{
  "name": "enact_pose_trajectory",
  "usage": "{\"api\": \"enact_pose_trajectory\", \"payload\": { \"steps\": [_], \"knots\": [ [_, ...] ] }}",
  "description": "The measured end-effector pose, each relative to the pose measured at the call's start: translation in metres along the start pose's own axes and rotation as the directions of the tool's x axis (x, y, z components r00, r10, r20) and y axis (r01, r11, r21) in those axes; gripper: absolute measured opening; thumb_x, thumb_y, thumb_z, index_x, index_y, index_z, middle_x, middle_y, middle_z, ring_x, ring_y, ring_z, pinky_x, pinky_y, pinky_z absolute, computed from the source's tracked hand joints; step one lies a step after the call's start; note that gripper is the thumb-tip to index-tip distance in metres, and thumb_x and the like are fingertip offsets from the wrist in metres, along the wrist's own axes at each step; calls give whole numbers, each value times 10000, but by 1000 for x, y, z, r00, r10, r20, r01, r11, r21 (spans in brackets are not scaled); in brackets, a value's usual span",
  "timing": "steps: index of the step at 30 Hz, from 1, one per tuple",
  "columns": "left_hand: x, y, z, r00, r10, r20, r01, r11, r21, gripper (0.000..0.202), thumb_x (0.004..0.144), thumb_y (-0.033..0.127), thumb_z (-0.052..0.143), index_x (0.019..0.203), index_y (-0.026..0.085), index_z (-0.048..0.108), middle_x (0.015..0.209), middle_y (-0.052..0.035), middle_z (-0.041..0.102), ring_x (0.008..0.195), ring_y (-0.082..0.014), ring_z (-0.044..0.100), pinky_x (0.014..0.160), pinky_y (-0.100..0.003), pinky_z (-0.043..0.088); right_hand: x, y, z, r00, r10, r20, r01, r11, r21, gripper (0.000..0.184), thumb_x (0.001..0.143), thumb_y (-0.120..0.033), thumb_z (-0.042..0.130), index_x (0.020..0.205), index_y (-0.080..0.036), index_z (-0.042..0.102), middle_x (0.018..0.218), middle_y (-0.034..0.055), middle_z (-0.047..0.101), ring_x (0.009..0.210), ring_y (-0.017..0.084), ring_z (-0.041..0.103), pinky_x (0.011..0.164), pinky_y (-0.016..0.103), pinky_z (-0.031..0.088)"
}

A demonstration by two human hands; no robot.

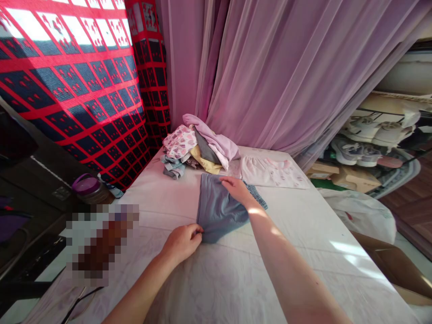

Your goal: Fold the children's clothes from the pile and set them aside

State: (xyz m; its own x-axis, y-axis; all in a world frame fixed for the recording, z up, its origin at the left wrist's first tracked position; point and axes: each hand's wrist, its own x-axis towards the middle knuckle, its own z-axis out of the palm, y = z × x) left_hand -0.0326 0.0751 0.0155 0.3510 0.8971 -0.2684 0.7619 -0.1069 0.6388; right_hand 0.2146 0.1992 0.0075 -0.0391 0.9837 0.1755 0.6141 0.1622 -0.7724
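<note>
Blue-grey shorts with a gathered elastic waistband lie folded on the white covered surface in front of me. At their lower left corner, my left hand pinches the cloth edge between thumb and fingers. My right hand rests on the upper part of the shorts, fingers stretched out over the fabric and pointing left. Beyond it lies a rumpled pile of clothes in lilac, grey, yellow and a pink-and-white print. Right of the pile, a pale garment with pink trim is laid flat.
Lilac curtains hang behind the surface, and a red-and-navy patterned cloth hangs at left. A purple-lidded tub stands beside the left edge. On the right are shoes on a rack, a white plastic bag and an open cardboard box.
</note>
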Motion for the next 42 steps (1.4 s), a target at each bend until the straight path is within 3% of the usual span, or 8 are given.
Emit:
{"api": "enact_pose_trajectory", "payload": {
  "steps": [3, 5, 8, 21, 31, 34, 38, 42],
  "knots": [
    [5, 5, -11, 997, -5, -72, 13, 993, 114, 255, 878, 291, 461, 893, 245, 712, 729, -5, 725, 715, -178, 654, 635, -261, 381, -37, 23, -43, 946, 140, -293, -170, 982, -81, 302, 882, -294, 497, 1058, -213, 728, 1043, 54, 752, 973, 197, 683, 900, 319, 503],
    [13, 10, -12, 991, 9, -132, 10, 990, 142, 233, 895, 287, 464, 913, 254, 694, 803, 0, 738, 761, -169, 660, 661, -256, 392, -61, 41, -68, 834, 304, -461, -418, 893, -167, 345, 898, -300, 455, 1111, -204, 709, 1063, 81, 743, 969, 211, 681, 849, 317, 505],
    [28, 18, -5, 974, 122, -189, -87, 979, 186, 205, 894, 225, 490, 1000, 243, 664, 995, -18, 733, 932, -167, 657, 795, -257, 425, -86, 60, -87, 751, 432, -499, -592, 776, -219, 335, 891, -356, 482, 1069, -203, 721, 982, 106, 749, 907, 242, 692, 760, 324, 497],
    [66, 28, -3, 962, -160, -223, 225, 927, 301, 202, 864, 402, 573, 959, 240, 649, 1023, -52, 740, 965, -240, 662, 717, -311, 425, -94, 58, -57, 847, 391, -360, -491, 834, -251, 280, 870, -410, 558, 1004, -218, 712, 859, 50, 744, 807, 208, 675, 694, 288, 449],
    [60, 24, -9, 956, -110, -274, 202, 920, 337, 242, 878, 320, 573, 1094, 225, 625, 1074, -69, 703, 985, -228, 647, 764, -310, 457, -85, 43, -87, 854, 316, -413, -470, 808, -355, 262, 894, -434, 533, 1003, -258, 695, 760, 15, 721, 700, 190, 635, 600, 270, 354],
    [48, 33, 1, 940, 103, -325, 42, 911, 410, 336, 852, 203, 586, 1187, 217, 606, 1206, -100, 646, 1110, -242, 595, 918, -352, 453, -87, 53, -83, 869, 364, -335, -474, 807, -352, 262, 905, -399, 513, 1004, -242, 697, 853, 48, 738, 761, 205, 657, 649, 288, 405],
    [29, 27, 17, 897, 434, -86, -395, 873, 286, 225, 875, 190, 563, 1057, 254, 678, 1157, -41, 693, 1119, -205, 600, 1031, -370, 418, -107, 66, -70, 835, 339, -433, -462, 860, -216, 299, 891, -360, 471, 1055, -204, 666, 1015, 87, 714, 800, 193, 662, 728, 308, 467],
    [19, 5, 21, 871, 488, 59, -491, 861, 133, 291, 793, 241, 686, 1083, 261, 666, 1240, -45, 676, 1202, -209, 573, 1063, -385, 414, -134, 71, -53, 821, 285, -494, -387, 915, -114, 340, 826, -423, 521, 1067, -206, 624, 1055, 92, 698, 930, 228, 652, 807, 349, 491]
  ]
}}
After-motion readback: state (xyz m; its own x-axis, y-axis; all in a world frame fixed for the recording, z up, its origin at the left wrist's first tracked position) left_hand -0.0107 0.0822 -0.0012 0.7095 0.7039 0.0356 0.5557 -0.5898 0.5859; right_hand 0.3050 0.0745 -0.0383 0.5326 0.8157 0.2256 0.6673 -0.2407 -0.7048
